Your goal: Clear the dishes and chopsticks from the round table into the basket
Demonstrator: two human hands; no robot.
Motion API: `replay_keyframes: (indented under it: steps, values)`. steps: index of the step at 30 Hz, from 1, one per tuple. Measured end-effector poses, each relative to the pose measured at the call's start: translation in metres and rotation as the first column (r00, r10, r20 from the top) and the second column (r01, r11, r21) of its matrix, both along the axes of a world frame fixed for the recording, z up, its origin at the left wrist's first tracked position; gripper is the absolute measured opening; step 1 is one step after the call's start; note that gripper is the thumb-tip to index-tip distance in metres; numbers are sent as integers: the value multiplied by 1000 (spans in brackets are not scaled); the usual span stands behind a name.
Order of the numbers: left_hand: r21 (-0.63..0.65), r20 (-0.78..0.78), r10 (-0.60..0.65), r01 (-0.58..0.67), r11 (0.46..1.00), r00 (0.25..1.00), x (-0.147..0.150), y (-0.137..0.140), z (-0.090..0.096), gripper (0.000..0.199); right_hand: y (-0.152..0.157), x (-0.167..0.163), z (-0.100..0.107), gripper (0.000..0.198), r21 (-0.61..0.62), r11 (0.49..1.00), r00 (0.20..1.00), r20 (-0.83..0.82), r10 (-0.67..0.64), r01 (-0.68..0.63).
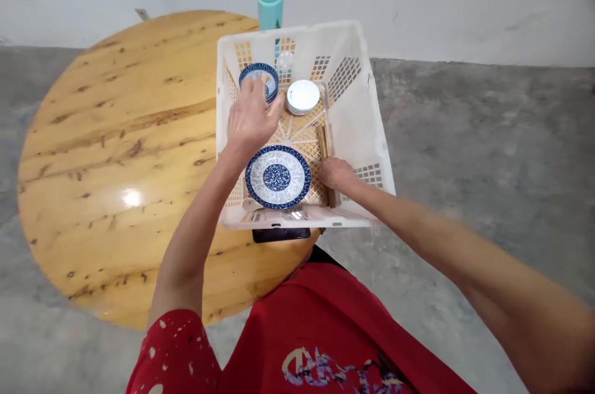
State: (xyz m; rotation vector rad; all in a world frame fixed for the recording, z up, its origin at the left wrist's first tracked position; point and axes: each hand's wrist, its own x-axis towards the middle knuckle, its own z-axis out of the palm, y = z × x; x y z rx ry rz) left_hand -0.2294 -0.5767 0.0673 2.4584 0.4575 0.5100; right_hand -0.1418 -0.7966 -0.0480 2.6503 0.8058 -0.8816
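Observation:
Inside a white plastic basket [376,134], my left hand [253,112] is closed at the near edge of a stack of blue-and-white bowls [259,69], with its fingers over the rim and its thumb at the side. My right hand [338,174] is wrapped round a bundle of wooden chopsticks [323,139] along the basket's right side. Between my arms a large blue-patterned plate [277,177] lies face up near the front wall. A stack of small white dishes [303,95] stands to the right of the bowls.
The basket sits on the right part of a round wooden table [116,152], overhanging its edge. A turquoise bottle [270,7] without a lid stands behind it. A dark flat object [281,235] lies under its front edge. A white wall [441,4] rises behind.

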Motion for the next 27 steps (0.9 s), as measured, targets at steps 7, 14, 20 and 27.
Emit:
replay_keyframes:
  steps: [7,14,20,27]
  values:
    - [-28,126,267,-266,964,955,-106,1,45,35,2,-2,12,35,10,1000,1000,24,11,-11]
    - [-69,137,534,-529,846,835,-205,-4,15,32,-5,-2,20,36,18,1000,996,90,19,-21]
    - [-184,81,761,-740,647,644,-279,-29,-15,37,-4,-11,24,41,44,995,985,152,83,-91]
    - [-316,-77,903,-870,379,422,-350,-65,-49,35,15,-17,23,42,107,955,957,117,265,-277]
